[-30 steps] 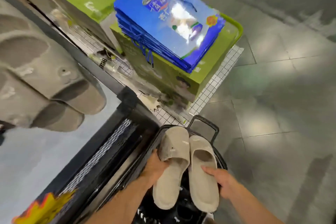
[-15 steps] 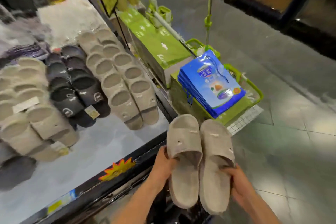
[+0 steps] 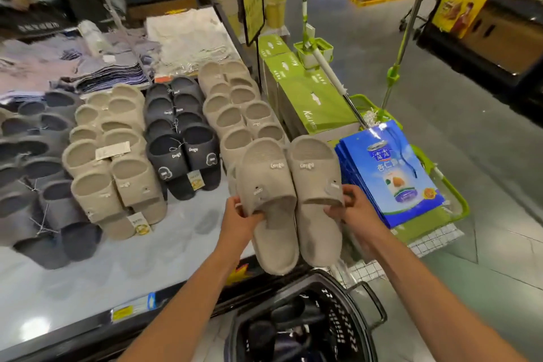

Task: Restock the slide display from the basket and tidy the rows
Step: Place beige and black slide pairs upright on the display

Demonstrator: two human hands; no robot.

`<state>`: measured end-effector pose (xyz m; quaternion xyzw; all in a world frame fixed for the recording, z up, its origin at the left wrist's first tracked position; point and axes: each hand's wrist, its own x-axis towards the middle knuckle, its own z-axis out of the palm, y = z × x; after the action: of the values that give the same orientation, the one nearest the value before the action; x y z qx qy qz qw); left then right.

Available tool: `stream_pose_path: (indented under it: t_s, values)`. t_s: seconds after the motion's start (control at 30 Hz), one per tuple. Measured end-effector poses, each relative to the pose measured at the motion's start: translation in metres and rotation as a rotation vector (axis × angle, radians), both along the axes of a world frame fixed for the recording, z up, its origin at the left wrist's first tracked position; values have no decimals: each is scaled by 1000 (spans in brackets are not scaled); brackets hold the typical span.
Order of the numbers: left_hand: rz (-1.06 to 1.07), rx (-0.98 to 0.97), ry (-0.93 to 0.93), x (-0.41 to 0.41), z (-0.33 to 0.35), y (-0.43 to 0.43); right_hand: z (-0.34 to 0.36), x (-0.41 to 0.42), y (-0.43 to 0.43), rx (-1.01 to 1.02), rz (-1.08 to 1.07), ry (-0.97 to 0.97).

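Where we stand: at the front edge of the worktop (image 3: 88,279), with the basket (image 3: 342,329) below our arms.
Our left hand (image 3: 238,219): we grip the left slide (image 3: 270,185) at the near edge of its strap, thumb on top and fingers curled under.
Our right hand (image 3: 357,211): we pinch the right slide (image 3: 316,170) at the side of its strap, fingers curled round the edge.
Our pair: beige, side by side and touching, toes away from us, held in the air over the worktop's front edge, just in front of the right beige row (image 3: 235,114).
Rows we face: from the left, the grey row (image 3: 38,170), the left beige row (image 3: 111,156), the black row (image 3: 179,132), then the right beige row, all overlapping.
Inside the basket: we see dark slides (image 3: 288,314).
To our right: green boxes (image 3: 305,94) and blue bags (image 3: 393,173).
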<state>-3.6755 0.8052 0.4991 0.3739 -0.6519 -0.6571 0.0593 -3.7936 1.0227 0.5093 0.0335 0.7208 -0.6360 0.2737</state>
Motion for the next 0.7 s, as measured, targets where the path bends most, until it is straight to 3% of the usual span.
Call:
stream_pose_path:
  t_s: [0.37, 0.7]
  values:
    - [119, -227, -6, -23, -30, -50, -21, -39, -75, 197, 91, 134]
    - [96, -276, -111, -32, -63, -46, -53, -39, -76, 343, 68, 155]
